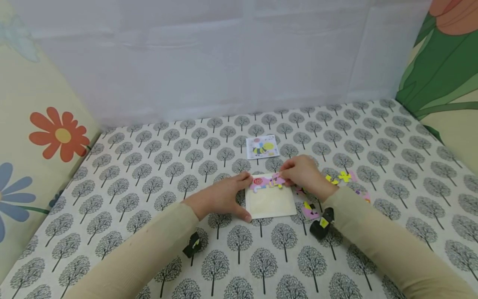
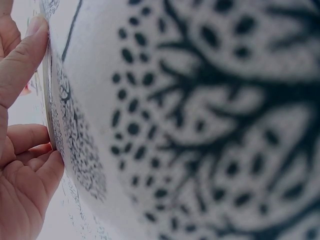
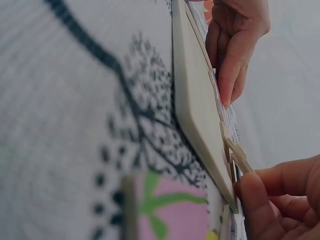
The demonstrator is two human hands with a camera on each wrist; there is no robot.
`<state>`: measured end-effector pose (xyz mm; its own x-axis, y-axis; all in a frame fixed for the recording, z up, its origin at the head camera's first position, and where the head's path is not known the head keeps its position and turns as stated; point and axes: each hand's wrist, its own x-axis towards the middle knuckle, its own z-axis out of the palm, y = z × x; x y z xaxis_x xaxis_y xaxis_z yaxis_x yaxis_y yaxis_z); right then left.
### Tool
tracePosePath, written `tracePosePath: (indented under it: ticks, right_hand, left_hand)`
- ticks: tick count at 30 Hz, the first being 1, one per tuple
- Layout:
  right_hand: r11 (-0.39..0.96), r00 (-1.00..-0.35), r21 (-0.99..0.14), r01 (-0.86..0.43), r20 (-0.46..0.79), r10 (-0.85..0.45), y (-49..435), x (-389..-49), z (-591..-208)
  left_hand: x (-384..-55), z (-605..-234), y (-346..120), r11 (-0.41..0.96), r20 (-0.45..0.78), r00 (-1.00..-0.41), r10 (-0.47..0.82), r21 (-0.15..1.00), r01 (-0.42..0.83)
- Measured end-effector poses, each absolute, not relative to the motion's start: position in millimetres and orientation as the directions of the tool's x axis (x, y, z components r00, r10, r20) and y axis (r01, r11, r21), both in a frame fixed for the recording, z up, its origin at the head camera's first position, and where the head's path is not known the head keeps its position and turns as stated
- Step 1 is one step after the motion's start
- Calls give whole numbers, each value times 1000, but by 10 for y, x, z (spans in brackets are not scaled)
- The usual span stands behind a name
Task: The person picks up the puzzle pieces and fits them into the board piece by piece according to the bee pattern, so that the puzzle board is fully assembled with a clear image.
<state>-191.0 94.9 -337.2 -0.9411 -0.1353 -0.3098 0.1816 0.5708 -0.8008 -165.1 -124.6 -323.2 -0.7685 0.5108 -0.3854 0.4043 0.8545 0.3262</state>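
Note:
A cream puzzle tray (image 1: 271, 204) lies on the cloth, with pink jigsaw pieces (image 1: 258, 183) along its far side. My left hand (image 1: 224, 195) rests at the tray's left edge, thumb spread to the near corner and fingers touching the far left part. My right hand (image 1: 306, 173) pinches a jigsaw piece (image 3: 240, 155) between thumb and forefinger at the tray's far right corner. In the right wrist view that piece is tilted above the tray surface. The left wrist view shows the left hand's fingers (image 2: 31, 137) against the tray's edge.
Beyond the tray lies a picture card (image 1: 262, 146) with a bee. Loose jigsaw pieces (image 1: 345, 176) are scattered right of the tray, some partly hidden by the right forearm; a pink one (image 1: 310, 210) is near the wrist. A white sheet (image 1: 209, 62) stands behind the tree-print cloth (image 1: 239, 257).

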Motion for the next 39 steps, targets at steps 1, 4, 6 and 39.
tracePosePath:
  ticks: [1,4,6,39]
  right_hand:
    - [575,-941,-799,178,-309,-138,950,-1908,-3369]
    - [588,-943,-792,163,-300,-142,951,-1902,-3359]
    - [599,-946,-785,156,-294,-139,950,-1897,-3353]
    - [795,-970,-605,-40,-168,-176,872,-1890,-3266]
  left_hand:
    - [-1651,-3232,-1245,854,-386,-768,511,325,405]
    - [-1647,-3226,-1242,856,-389,-768,509,323,404]
    - [-1645,-3222,-1236,858,-393,-768,506,323,400]
    - [-1643,-3197,-1234,855,-400,-762,509,338,394]
